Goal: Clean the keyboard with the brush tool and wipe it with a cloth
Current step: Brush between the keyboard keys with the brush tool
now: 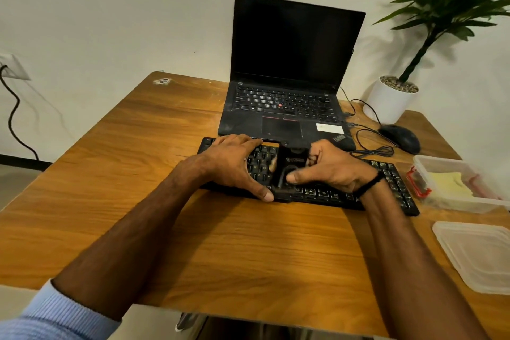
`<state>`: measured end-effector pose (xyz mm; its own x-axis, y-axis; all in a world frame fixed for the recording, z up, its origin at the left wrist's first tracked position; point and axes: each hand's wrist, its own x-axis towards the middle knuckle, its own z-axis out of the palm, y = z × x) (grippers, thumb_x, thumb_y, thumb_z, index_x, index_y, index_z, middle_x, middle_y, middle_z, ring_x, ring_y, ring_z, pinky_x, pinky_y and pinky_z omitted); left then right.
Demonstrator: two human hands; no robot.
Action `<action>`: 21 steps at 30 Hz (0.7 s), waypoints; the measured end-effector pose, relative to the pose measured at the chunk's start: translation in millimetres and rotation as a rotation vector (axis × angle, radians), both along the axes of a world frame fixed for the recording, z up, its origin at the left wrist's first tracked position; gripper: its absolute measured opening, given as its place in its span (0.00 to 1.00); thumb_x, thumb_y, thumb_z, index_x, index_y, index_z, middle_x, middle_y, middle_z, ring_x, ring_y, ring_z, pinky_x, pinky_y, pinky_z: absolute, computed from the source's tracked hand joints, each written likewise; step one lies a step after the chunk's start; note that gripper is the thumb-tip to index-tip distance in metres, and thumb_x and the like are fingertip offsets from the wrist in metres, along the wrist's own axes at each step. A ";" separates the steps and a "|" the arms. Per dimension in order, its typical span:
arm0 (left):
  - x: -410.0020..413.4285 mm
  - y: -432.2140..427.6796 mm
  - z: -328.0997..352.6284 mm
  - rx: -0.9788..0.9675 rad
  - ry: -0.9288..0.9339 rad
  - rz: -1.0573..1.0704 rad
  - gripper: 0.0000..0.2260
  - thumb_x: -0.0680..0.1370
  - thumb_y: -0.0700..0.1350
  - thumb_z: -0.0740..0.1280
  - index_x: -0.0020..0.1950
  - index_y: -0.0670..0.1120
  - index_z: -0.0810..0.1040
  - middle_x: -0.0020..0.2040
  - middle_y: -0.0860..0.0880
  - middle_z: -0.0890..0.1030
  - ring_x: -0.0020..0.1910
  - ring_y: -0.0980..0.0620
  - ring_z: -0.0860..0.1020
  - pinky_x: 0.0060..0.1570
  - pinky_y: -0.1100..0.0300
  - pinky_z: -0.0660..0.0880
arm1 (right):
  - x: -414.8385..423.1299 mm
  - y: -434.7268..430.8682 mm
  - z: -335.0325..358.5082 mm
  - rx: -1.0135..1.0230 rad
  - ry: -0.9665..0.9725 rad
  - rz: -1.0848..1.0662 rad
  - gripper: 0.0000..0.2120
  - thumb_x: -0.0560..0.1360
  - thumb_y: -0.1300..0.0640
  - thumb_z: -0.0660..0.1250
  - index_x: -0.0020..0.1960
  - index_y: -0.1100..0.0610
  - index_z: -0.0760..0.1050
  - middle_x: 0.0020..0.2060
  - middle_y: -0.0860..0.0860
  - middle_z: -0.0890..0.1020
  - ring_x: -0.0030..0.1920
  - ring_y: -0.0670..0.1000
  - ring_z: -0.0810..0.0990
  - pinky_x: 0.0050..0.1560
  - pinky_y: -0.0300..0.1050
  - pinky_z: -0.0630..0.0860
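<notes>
The task is sitting in its first half, on my reading. The black rectangular brush tool [291, 164] is standing over the middle of the black corded keyboard [386, 174], which is lying on the brown wood-grain desk [165, 152] just in front of the open black laptop [292, 44]. The right hand [334, 170] is grasping the tool, with the thumb pressing across its face and the fingers curling round its far side. The left hand [234, 163] is lying released and spread over the keys on the left, with its thumb reaching to the tool's lower corner. Whether it is also steadying the tool cannot be determined. Brushing is either starting or being prepared, and no cleaned area is showing. Wiping is not yet begun: the folded yellow cloth [447, 182] is lying inside the clear plastic container [441, 159] at the keyboard's right end, with the clear plastic lid [477, 254] lying apart on the desk nearer the person. The hands and the tool are hiding the central keys, and the bristles are not showing, so contact with the keys is unconfirmed. The tool's printed marking is blurring beyond reading. A red item beside the cloth is too indistinct to identify.
</notes>
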<state>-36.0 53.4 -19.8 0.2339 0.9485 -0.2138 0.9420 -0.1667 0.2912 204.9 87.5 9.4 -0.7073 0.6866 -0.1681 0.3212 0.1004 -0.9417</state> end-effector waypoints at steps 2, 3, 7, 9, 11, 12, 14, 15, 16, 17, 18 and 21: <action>0.8 0.5 0.1 0.004 0.002 -0.002 0.63 0.56 0.80 0.69 0.84 0.55 0.50 0.82 0.49 0.57 0.79 0.45 0.56 0.79 0.44 0.51 | -2.7 1.9 1.6 0.116 0.016 -0.189 0.15 0.68 0.67 0.74 0.53 0.57 0.79 0.49 0.54 0.86 0.49 0.49 0.85 0.45 0.40 0.79; 0.6 0.4 0.2 0.002 0.000 -0.002 0.63 0.56 0.80 0.69 0.84 0.55 0.50 0.82 0.49 0.57 0.79 0.45 0.56 0.79 0.44 0.51 | -1.7 2.8 2.9 0.141 0.022 -0.259 0.15 0.69 0.67 0.75 0.53 0.56 0.79 0.50 0.53 0.86 0.48 0.47 0.85 0.45 0.38 0.79; 0.1 0.2 -0.9 0.001 -0.001 -0.001 0.63 0.57 0.79 0.70 0.84 0.55 0.50 0.82 0.50 0.57 0.80 0.46 0.55 0.79 0.44 0.51 | 9.7 -1.5 7.2 0.023 -0.020 -0.038 0.17 0.67 0.68 0.74 0.54 0.59 0.79 0.49 0.53 0.86 0.51 0.50 0.85 0.47 0.39 0.79; 0.5 0.6 -0.5 -0.002 0.000 -0.002 0.63 0.57 0.79 0.70 0.84 0.55 0.50 0.82 0.50 0.57 0.79 0.46 0.56 0.79 0.44 0.51 | 6.4 -0.7 7.0 0.129 -0.030 -0.139 0.16 0.68 0.67 0.74 0.54 0.56 0.79 0.48 0.51 0.85 0.47 0.44 0.85 0.45 0.37 0.79; 0.3 1.4 -0.5 0.000 0.003 -0.004 0.63 0.57 0.79 0.70 0.84 0.54 0.50 0.81 0.50 0.58 0.79 0.46 0.56 0.79 0.44 0.51 | 4.2 3.5 9.0 0.277 -0.070 -0.337 0.16 0.69 0.65 0.75 0.53 0.53 0.79 0.47 0.47 0.85 0.44 0.39 0.83 0.45 0.37 0.80; 0.4 1.7 -1.0 0.002 0.004 -0.006 0.62 0.58 0.79 0.70 0.84 0.54 0.50 0.82 0.50 0.58 0.79 0.45 0.56 0.79 0.44 0.51 | 6.3 4.8 8.6 0.258 -0.073 -0.315 0.15 0.69 0.66 0.75 0.52 0.53 0.79 0.45 0.46 0.85 0.44 0.39 0.83 0.46 0.38 0.80; -0.5 2.3 -2.4 0.006 0.006 -0.005 0.62 0.58 0.79 0.71 0.84 0.55 0.50 0.81 0.50 0.58 0.79 0.46 0.56 0.79 0.44 0.51 | 8.9 0.6 8.6 0.104 -0.063 -0.066 0.14 0.68 0.69 0.74 0.51 0.58 0.80 0.45 0.50 0.86 0.48 0.47 0.85 0.48 0.41 0.79; -1.1 2.2 -3.0 0.005 0.004 -0.005 0.62 0.58 0.79 0.71 0.84 0.55 0.50 0.81 0.50 0.58 0.79 0.46 0.56 0.79 0.44 0.51 | 7.6 -3.3 8.3 0.040 -0.059 0.024 0.14 0.68 0.70 0.73 0.52 0.60 0.80 0.47 0.52 0.86 0.51 0.51 0.85 0.49 0.42 0.79; -1.5 2.4 -3.4 0.002 0.002 -0.007 0.63 0.57 0.80 0.70 0.84 0.55 0.50 0.81 0.50 0.58 0.79 0.46 0.56 0.79 0.44 0.51 | 4.8 -5.4 7.3 0.050 -0.062 0.042 0.14 0.68 0.69 0.74 0.53 0.60 0.80 0.48 0.53 0.86 0.52 0.53 0.84 0.49 0.41 0.79; -1.8 2.6 -3.6 0.002 0.000 -0.011 0.63 0.57 0.80 0.70 0.84 0.55 0.50 0.81 0.50 0.58 0.79 0.46 0.56 0.79 0.44 0.51 | 1.9 -4.9 6.6 0.092 -0.060 -0.012 0.14 0.68 0.68 0.74 0.52 0.58 0.80 0.46 0.52 0.86 0.51 0.50 0.85 0.47 0.38 0.79; -2.1 2.9 -3.7 0.003 -0.002 -0.013 0.63 0.57 0.80 0.70 0.84 0.54 0.50 0.81 0.50 0.58 0.79 0.46 0.57 0.79 0.44 0.52 | -0.2 -2.3 7.1 0.171 -0.056 -0.135 0.13 0.69 0.66 0.75 0.51 0.55 0.79 0.44 0.49 0.85 0.47 0.45 0.85 0.43 0.34 0.78; -3.1 3.0 -4.7 0.009 -0.005 -0.013 0.63 0.57 0.81 0.70 0.84 0.54 0.50 0.81 0.50 0.59 0.78 0.46 0.57 0.78 0.45 0.52 | 5.1 3.2 7.7 0.248 -0.066 -0.257 0.13 0.68 0.64 0.76 0.50 0.53 0.79 0.41 0.46 0.85 0.42 0.39 0.84 0.40 0.34 0.77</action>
